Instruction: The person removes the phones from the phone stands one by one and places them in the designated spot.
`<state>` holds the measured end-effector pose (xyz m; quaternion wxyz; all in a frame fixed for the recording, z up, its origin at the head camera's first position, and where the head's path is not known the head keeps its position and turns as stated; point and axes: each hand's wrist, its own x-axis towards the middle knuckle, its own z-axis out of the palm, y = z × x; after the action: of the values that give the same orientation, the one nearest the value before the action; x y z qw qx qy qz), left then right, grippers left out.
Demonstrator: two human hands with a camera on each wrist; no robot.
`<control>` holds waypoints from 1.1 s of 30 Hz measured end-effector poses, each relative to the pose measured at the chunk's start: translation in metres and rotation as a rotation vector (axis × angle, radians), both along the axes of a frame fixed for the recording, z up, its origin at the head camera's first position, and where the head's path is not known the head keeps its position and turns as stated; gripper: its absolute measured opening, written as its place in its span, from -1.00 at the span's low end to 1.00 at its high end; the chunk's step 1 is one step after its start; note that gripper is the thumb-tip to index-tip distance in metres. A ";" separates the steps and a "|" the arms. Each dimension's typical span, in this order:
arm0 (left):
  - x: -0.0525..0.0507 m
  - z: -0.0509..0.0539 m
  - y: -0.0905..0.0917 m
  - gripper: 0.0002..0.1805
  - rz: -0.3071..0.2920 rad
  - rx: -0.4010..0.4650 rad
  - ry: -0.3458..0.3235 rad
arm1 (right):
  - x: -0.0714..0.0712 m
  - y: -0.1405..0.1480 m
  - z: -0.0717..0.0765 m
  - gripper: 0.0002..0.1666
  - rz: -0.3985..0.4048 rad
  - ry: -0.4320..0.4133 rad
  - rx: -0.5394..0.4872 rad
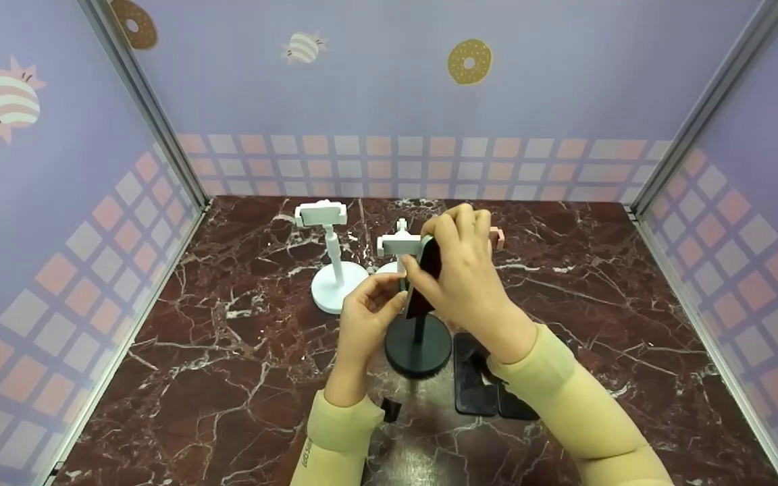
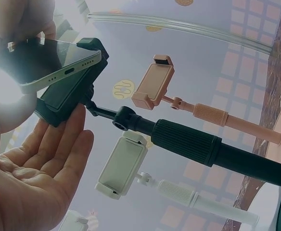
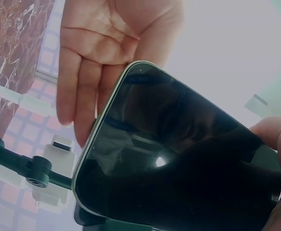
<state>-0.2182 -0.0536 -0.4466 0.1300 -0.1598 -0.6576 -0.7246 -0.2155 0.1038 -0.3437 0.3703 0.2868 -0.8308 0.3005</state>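
Note:
A smartphone (image 1: 425,280) with a dark screen is held by its edges in my right hand (image 1: 467,270). In the left wrist view, the phone (image 2: 54,67) lies at an angle over the dark green clamp (image 2: 66,94) of a phone stand, one edge at the clamp's upper jaw. My left hand (image 1: 365,320) grips the clamp's lower end, its fingers (image 2: 73,139) behind and beneath it. The stand's round base (image 1: 418,347) rests on the table. Seen from the right wrist, the phone (image 3: 174,154) covers most of the clamp.
One white phone stand (image 1: 338,287) is at the left, another white stand (image 1: 400,244) behind the dark one. A pink stand (image 2: 155,82) is partly hidden by my right hand. Black phones (image 1: 477,391) lie at the right; a small black piece (image 1: 391,410) lies near my left sleeve.

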 end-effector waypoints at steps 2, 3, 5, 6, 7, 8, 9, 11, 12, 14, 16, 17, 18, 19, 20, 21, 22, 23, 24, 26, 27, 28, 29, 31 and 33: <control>0.000 0.000 0.000 -0.68 0.000 0.000 0.000 | 0.000 0.001 0.002 -0.59 0.007 0.011 -0.014; 0.000 0.000 0.000 -0.68 0.000 0.001 -0.001 | 0.000 0.002 0.003 -0.59 0.010 0.017 -0.020; 0.000 -0.001 0.000 -0.68 0.000 0.001 -0.003 | 0.000 0.003 0.004 -0.60 0.013 0.025 -0.030; 0.000 -0.001 -0.001 -0.69 0.000 0.001 -0.004 | 0.000 0.004 0.004 -0.60 0.014 0.028 -0.036; 0.000 0.000 -0.001 -0.68 -0.003 0.002 -0.004 | 0.000 0.005 0.005 -0.60 0.015 0.029 -0.042; 0.000 -0.001 0.000 -0.68 -0.007 0.006 -0.003 | 0.000 0.005 0.005 -0.60 0.015 0.031 -0.046; 0.000 -0.001 -0.001 -0.68 -0.011 0.007 0.000 | -0.001 0.006 0.006 -0.60 0.017 0.032 -0.052; 0.000 0.000 -0.001 -0.68 -0.021 0.010 0.005 | -0.001 0.007 0.007 -0.60 0.026 0.042 -0.063; 0.000 0.000 0.000 -0.69 -0.025 0.011 0.007 | -0.001 0.008 0.008 -0.61 0.032 0.052 -0.068; -0.001 -0.001 0.000 -0.70 -0.030 0.015 0.011 | -0.002 0.009 0.010 -0.61 0.047 0.076 -0.079; 0.000 -0.001 0.000 -0.70 -0.032 0.016 0.008 | -0.003 0.009 0.011 -0.62 0.064 0.102 -0.097; 0.000 -0.001 0.000 -0.70 -0.031 0.017 0.008 | -0.003 0.009 0.012 -0.62 0.071 0.113 -0.106; 0.000 -0.001 0.000 -0.70 -0.031 0.016 0.010 | -0.003 0.010 0.013 -0.63 0.073 0.120 -0.114; 0.000 -0.001 0.000 -0.70 -0.030 0.016 0.011 | -0.003 0.010 0.014 -0.62 0.074 0.126 -0.123; 0.000 -0.001 0.000 -0.70 -0.032 0.018 0.011 | -0.002 0.011 0.014 -0.62 0.075 0.129 -0.132; 0.000 -0.001 0.000 -0.69 -0.031 0.019 0.011 | -0.002 0.011 0.015 -0.62 0.077 0.130 -0.141; 0.000 -0.001 0.000 -0.69 -0.033 0.021 0.012 | -0.002 0.012 0.015 -0.61 0.076 0.129 -0.148; 0.000 -0.001 0.000 -0.68 -0.034 0.023 0.012 | -0.001 0.013 0.016 -0.61 0.074 0.127 -0.156; 0.000 -0.001 0.000 -0.67 -0.034 0.024 0.011 | -0.001 0.014 0.017 -0.61 0.070 0.126 -0.163; 0.000 -0.001 0.000 -0.66 -0.035 0.031 0.004 | 0.000 0.015 0.018 -0.61 0.063 0.129 -0.176; 0.000 0.000 0.000 -0.66 -0.036 0.033 0.002 | 0.000 0.016 0.019 -0.61 0.057 0.132 -0.182; 0.000 -0.001 0.000 -0.66 -0.036 0.037 0.000 | 0.001 0.017 0.019 -0.60 0.051 0.136 -0.188; 0.000 -0.001 0.000 -0.66 -0.037 0.040 0.000 | 0.001 0.018 0.020 -0.60 0.045 0.140 -0.192; 0.000 -0.001 0.000 -0.67 -0.036 0.042 -0.001 | 0.001 0.020 0.020 -0.60 0.034 0.148 -0.199; 0.000 -0.001 0.000 -0.66 -0.034 0.042 0.000 | 0.000 0.023 0.020 -0.60 0.026 0.148 -0.204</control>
<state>-0.2179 -0.0535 -0.4475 0.1212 -0.1682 -0.6396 -0.7402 -0.2153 0.1267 -0.3241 0.4540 0.2796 -0.7625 0.3664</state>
